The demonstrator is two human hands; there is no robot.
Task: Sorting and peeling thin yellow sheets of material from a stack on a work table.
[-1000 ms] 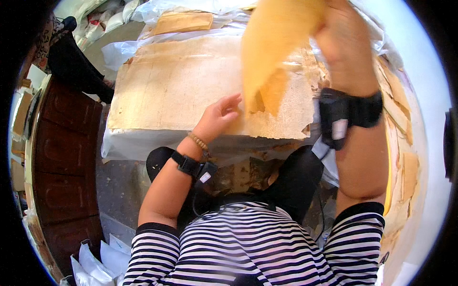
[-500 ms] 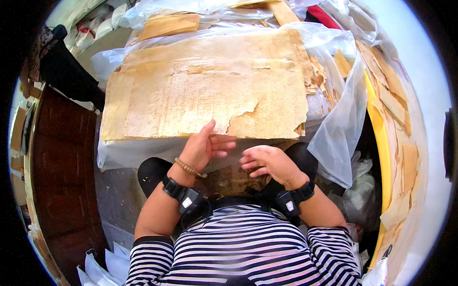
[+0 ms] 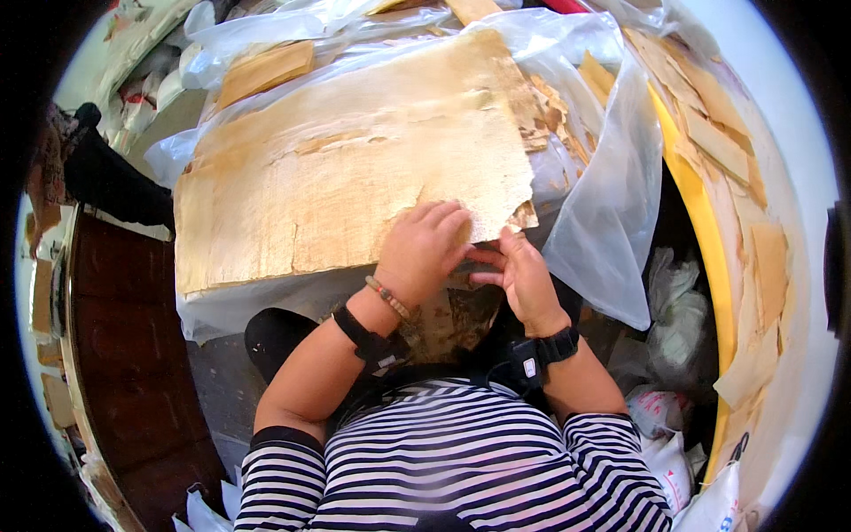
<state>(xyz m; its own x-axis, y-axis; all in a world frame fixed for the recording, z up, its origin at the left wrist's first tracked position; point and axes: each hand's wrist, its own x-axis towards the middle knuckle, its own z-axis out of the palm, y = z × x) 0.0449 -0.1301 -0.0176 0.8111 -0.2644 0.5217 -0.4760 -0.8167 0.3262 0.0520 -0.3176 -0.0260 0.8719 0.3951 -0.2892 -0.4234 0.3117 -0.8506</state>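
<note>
A stack of large beige, fibrous, layered sheets (image 3: 319, 195) lies in front of me on clear plastic, its top layer torn in places. My left hand (image 3: 421, 248), with a beaded bracelet, reaches across to the near edge right of the middle. Its fingers curl down over the torn layer; the fingertips are hidden and slightly blurred. At the near right corner, my right hand (image 3: 525, 279) has its thumb on the sheet's edge, the other fingers pointing left below it. Black straps with small devices circle both wrists.
Clear plastic sheeting (image 3: 607, 235) hangs off the right side. Loose beige pieces (image 3: 709, 146) lie beyond a yellow edge (image 3: 705, 222). A dark brown panel (image 3: 133, 355) stands at left. White bags (image 3: 669, 470) are at lower right. My knees are under the stack's near edge.
Both hands, held apart before the near edge, have come to the stack's near right edge. My left hand moved right onto the torn layer. The view has shifted and tilted.
</note>
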